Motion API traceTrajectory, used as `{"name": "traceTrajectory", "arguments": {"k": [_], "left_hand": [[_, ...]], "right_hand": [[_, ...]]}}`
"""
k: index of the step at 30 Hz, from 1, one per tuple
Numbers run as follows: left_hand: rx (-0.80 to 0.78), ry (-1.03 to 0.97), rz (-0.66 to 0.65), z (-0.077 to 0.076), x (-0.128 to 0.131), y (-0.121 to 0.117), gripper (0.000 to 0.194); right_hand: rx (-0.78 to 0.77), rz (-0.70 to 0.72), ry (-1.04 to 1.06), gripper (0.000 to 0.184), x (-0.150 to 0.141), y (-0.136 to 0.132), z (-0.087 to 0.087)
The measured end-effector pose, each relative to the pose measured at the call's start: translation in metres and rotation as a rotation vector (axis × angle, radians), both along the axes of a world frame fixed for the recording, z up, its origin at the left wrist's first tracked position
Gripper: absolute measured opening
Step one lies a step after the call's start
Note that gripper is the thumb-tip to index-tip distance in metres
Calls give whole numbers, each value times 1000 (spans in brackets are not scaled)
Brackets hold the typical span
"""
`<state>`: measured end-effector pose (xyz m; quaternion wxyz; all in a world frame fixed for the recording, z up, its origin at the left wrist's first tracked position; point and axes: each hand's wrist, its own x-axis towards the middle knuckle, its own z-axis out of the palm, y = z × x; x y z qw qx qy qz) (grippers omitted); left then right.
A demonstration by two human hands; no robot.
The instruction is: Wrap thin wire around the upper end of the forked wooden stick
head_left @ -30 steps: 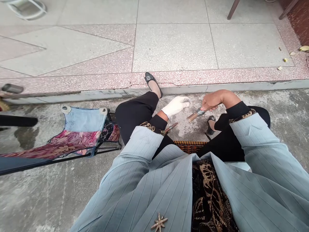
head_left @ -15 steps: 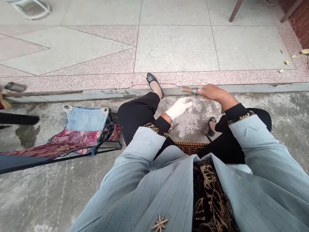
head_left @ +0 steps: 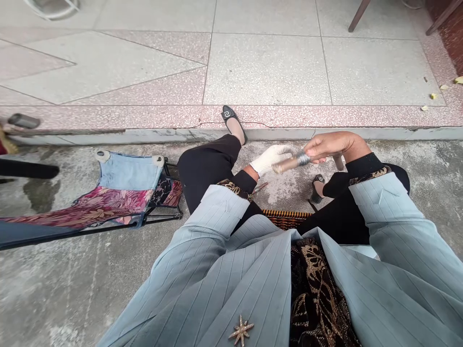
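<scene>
My right hand (head_left: 327,146) is bare and wrapped around a brown wooden-looking stick (head_left: 285,165), blurred by motion and tilted down to the left. A band of silvery thin wire or line (head_left: 303,158) is wound around it beside my fingers. My left hand (head_left: 274,159), in a white knitted glove, is just behind the stick's left end. Its fingers are curled together, and the stick partly covers the fingertips. What the gloved fingers pinch does not show clearly. Behind my right wrist, a brownish piece (head_left: 338,161) sticks down, perhaps the stick's other end.
A folding chair (head_left: 126,173) with denim and floral fabric stands at the left. A low step edge (head_left: 173,135) runs across in front of my feet. I sit on a woven seat (head_left: 285,218). A dark metal can (head_left: 23,120) lies on the step at far left.
My right hand has turned the stick so its left end swings down toward me, closer to the gloved left hand. The thin strand seen between coil and glove no longer shows.
</scene>
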<state>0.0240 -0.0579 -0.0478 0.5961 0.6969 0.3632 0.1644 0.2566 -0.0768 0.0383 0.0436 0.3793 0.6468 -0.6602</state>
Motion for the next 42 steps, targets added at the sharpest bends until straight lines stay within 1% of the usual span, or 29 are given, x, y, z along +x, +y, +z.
{"name": "traceTrajectory", "arguments": {"k": [1, 2, 4, 6, 7, 8, 10, 12, 14, 16, 18, 20, 22, 24, 25, 27, 29, 30, 31, 33, 35, 37, 39, 40, 42], "left_hand": [[16, 0, -26, 0, -1, 1, 11], [37, 3, -61, -1, -2, 2, 13], [96, 42, -125, -2, -2, 4, 17], [131, 95, -171, -3, -2, 3, 19], [124, 109, -190, -4, -1, 2, 19], [101, 114, -207, -6, 0, 1, 18], [42, 97, -230, -8, 1, 0, 17], [3, 62, -242, -9, 1, -1, 16], [-60, 0, -254, -10, 0, -1, 20], [-167, -65, -260, -9, 0, -3, 27], [-232, -103, -256, -7, 1, -6, 34], [-181, -115, -234, -5, 2, -8, 37], [-59, -108, -205, -6, 4, -9, 37], [55, -75, -169, -10, 6, -8, 35], [90, -50, -149, -13, 7, -8, 33], [119, -1, -125, -17, 9, -6, 24], [134, 31, -173, -19, 10, -6, 14], [144, 37, -210, -18, 9, -6, 12], [159, 42, -241, -16, 9, -6, 13], [180, 53, -266, -11, 7, -5, 12], [169, 85, -267, -6, 4, -3, 5], [137, 131, -268, -2, 3, -1, 8], [113, 162, -254, -1, 2, 0, 11], [104, 166, -244, -2, 2, 0, 12], [42, 124, -230, -2, 1, 0, 15]], "right_hand": [[3, 88, -79, 57, -1, 0, 0], [19, 143, -178, 56, -4, 1, -1], [87, 183, -429, 54, -13, 1, -4], [209, 169, -711, 50, -24, 1, -9], [296, 152, -837, 47, -29, 1, -12], [389, 105, -937, 43, -32, 2, -16], [509, -18, -1021, 44, -32, 7, -22], [572, -155, -1015, 50, -26, 13, -25], [589, -302, -943, 53, -18, 18, -24], [546, -461, -759, 56, -11, 20, -21], [449, -567, -496, 61, -8, 19, -16], [368, -611, -291, 63, -9, 13, -11], [312, -610, -194, 61, -13, 6, -6], [269, -574, -139, 57, -16, -1, -1], [244, -521, -110, 56, -16, -3, 0], [179, -336, -57, 54, -14, -6, 3], [94, -93, -37, 55, -9, -5, 5], [58, 15, -43, 56, -8, -4, 5], [31, 103, -58, 56, -7, -3, 4], [12, 220, -130, 57, -10, -3, 2], [29, 284, -299, 55, -19, -5, -3], [78, 327, -564, 52, -32, -8, -11], [205, 335, -819, 45, -41, -8, -19], [288, 300, -904, 42, -44, -6, -22], [430, 155, -1000, 40, -42, 0, -26]]}}
